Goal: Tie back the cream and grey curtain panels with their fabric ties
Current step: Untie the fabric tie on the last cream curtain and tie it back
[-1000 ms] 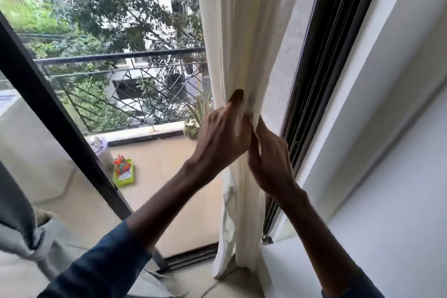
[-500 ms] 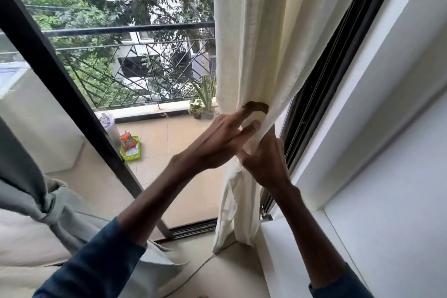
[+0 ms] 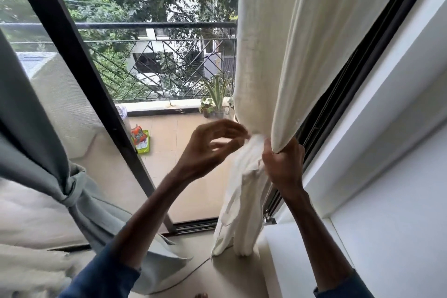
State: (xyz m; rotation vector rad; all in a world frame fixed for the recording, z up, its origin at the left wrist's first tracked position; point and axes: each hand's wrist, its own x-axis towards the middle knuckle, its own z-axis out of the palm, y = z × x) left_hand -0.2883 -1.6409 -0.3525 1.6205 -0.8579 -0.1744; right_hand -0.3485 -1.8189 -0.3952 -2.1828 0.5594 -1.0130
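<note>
At the lower left, nearest, the grey curtain panel (image 3: 29, 128) is hanging gathered, its fabric tie (image 3: 70, 189) sitting knotted round it. Further in, the right hand (image 3: 284, 164) is gripping the cream curtain panel (image 3: 278, 55), fingers clamped on a bunched fold. The left hand (image 3: 208, 150) is reaching curled fingers to that bunch, blurred; whether they are pinching cloth I cannot tell. Beyond the glass, potted plants (image 3: 215, 101) are standing by the balcony railing (image 3: 157, 25).

Straight below the grip of the right hand (image 3: 283, 167) we see the floor (image 3: 229, 278), with the foot of the cream curtain (image 3: 242, 234) resting on it. Below left of that grip, a thin cable (image 3: 193, 270) lies on it beside the trailing grey curtain (image 3: 101, 225).
</note>
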